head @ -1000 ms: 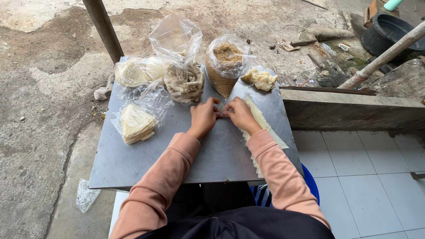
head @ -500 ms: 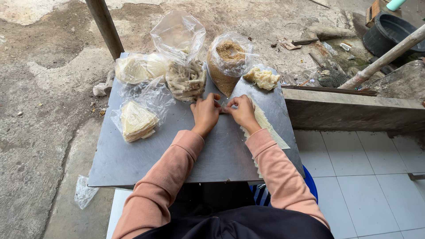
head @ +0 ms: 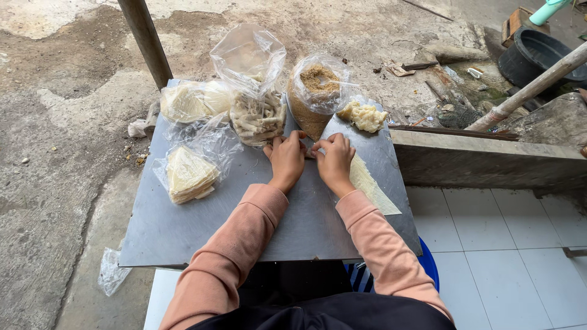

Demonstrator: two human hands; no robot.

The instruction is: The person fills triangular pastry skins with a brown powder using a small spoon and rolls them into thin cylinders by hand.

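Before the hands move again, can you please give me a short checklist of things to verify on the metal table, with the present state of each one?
1. Both hands on the work: left hand and right hand are side by side, fingertips meeting on the metal table: ok.
2. What the fingertips pinch: hidden by the fingers: cannot tell.
3. Thin pale sheet flat beside the right hand: ok.
4. Bag of rolled pieces upright and open: ok.
5. Bag of brown crumbs upright, open: ok.
6. Lump of pale filling sits close to the far table corner: not ok.
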